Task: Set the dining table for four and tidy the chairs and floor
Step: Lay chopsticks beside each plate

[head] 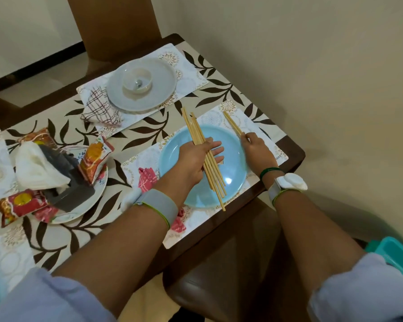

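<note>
Left hand (196, 159) grips a bundle of about six chopsticks (205, 156) over one blue plate (233, 168). Right hand (254, 147), at the plate's 2 o'clock, pinches one pair of chopsticks (232, 123) on the placemat (249, 123). One grey plate (163, 87) with one bowl (137, 82) lies at 11 o'clock.

Glossy blue plate (228, 163), wooden chopsticks (197, 133)

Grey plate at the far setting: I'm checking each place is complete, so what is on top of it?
A small white bowl sits on the grey plate, with something small and shiny inside. A checked napkin lies beside the plate's left edge. The bowl hides the plate's centre.
</note>
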